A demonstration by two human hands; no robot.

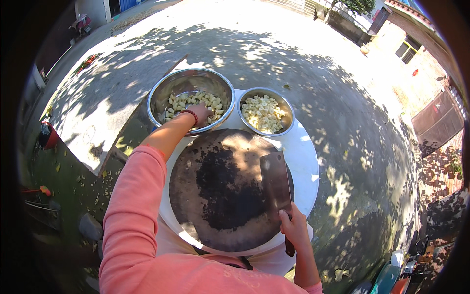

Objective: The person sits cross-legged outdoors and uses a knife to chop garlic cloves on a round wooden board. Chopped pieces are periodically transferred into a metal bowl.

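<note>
My left hand [201,112], with a red bead bracelet at the wrist, reaches into a large stainless-steel bowl [170,86]. It touches peeled garlic cloves [183,101]; its fingertips are hidden, so I cannot tell if it grips any. In my right hand [295,226] is the handle of a cleaver [273,180], its broad blade over the right side of a round chopping board [227,183]. A dark wet-looking patch covers the board's middle. Beside the large bowl, a smaller metal bowl [288,123] holds cut garlic pieces [261,110].
Board and bowls stand on a round white table [308,169] close before me. Around it lies a concrete yard [352,121] dappled with leaf shade. A red-and-black container [49,135] and a stone [90,228] are at left. A brick wall [396,88] rises at right.
</note>
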